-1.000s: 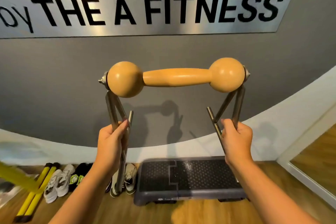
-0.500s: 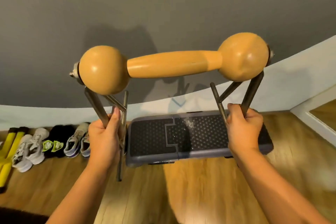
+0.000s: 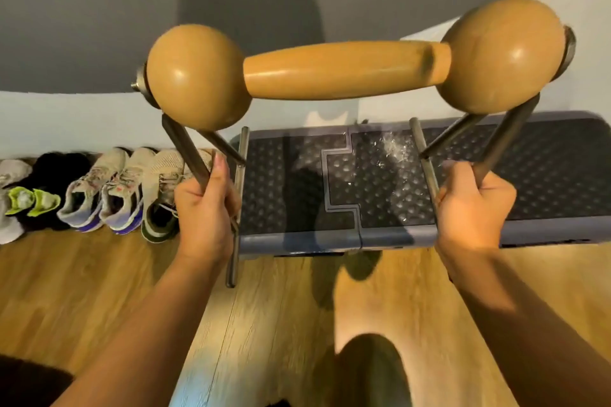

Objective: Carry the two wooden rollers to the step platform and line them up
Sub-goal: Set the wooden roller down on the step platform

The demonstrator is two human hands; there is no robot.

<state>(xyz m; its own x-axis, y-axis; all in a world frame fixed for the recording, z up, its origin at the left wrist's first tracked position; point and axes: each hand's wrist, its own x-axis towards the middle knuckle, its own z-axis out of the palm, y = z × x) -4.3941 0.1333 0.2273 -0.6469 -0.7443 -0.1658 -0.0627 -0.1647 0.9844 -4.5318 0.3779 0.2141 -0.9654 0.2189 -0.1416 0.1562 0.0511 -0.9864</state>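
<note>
A wooden roller [image 3: 344, 74] with a ball at each end and a thick middle bar hangs in the air in front of me, carried on grey metal legs. My left hand [image 3: 205, 208] grips the left legs and my right hand [image 3: 472, 208] grips the right legs. The roller is level and slightly tilted up on the right. Below and beyond it lies the dark step platform [image 3: 380, 188] on the floor against the wall, with a studded black top and a white scuffed patch. Only one roller is in view.
Several pairs of shoes [image 3: 109, 188] stand in a row on the wooden floor [image 3: 99, 291] left of the platform, along the grey and white wall [image 3: 82, 26]. A dark shape, probably my leg [image 3: 370, 370], shows at the bottom middle.
The view has dropped from the wall sign to the floor. The platform has come much closer and now lies right under the roller, which both hands still hold.
</note>
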